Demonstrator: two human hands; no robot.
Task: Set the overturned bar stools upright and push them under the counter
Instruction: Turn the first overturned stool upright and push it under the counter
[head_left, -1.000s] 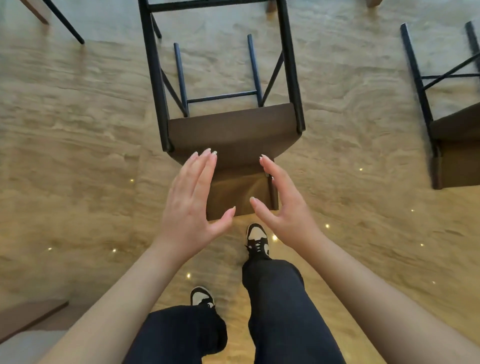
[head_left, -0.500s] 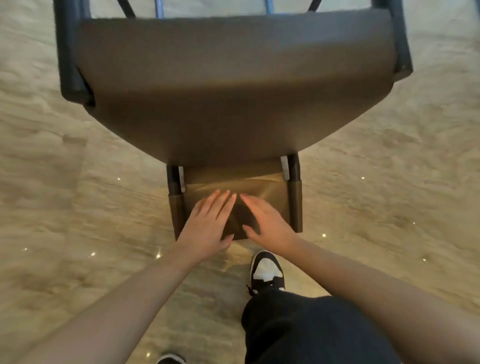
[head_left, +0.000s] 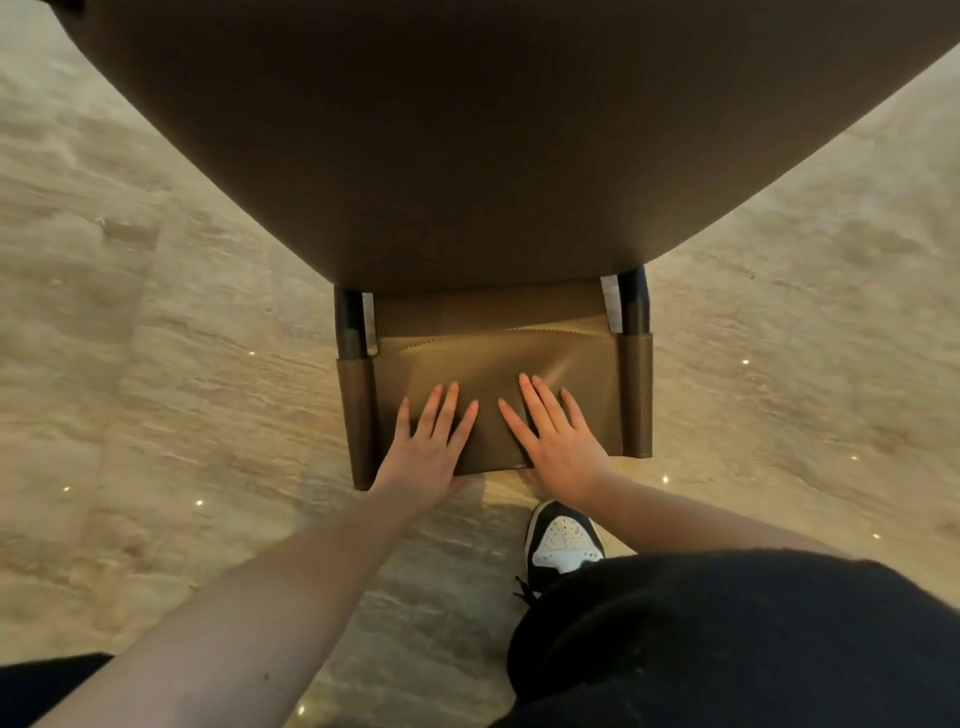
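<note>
A: Entry one, change since half a second ago: the view has dropped closer, the bar stool (head_left: 498, 130) now fills the upper frame, and both hands have slid further onto its backrest (head_left: 493, 364).

B: Nearest items?

A: Lower frame: dark trouser leg (head_left: 727, 639), one black-and-white shoe (head_left: 563, 540) on the pale floor (head_left: 156, 364). Then both forearms reaching up-frame.

B: Hands?

A: Left hand (head_left: 426, 452) and right hand (head_left: 558, 441), side by side at centre, fingers straight and spread flat on the tan backrest panel, palms over its near edge. Thumbs hidden below that edge; whether they hook beneath, I cannot tell. Nothing plainly clasped.

B: Stool position?

A: Overturned on the floor, long axis running straight up-frame away from the hands: backrest nearest, under the fingers; brown seat (head_left: 498, 156) beyond; legs out of view past the top. Both hands equally near.

B: Next move, judged?

A: Lift the backrest end up so the stool pivots onto its far legs.
</note>
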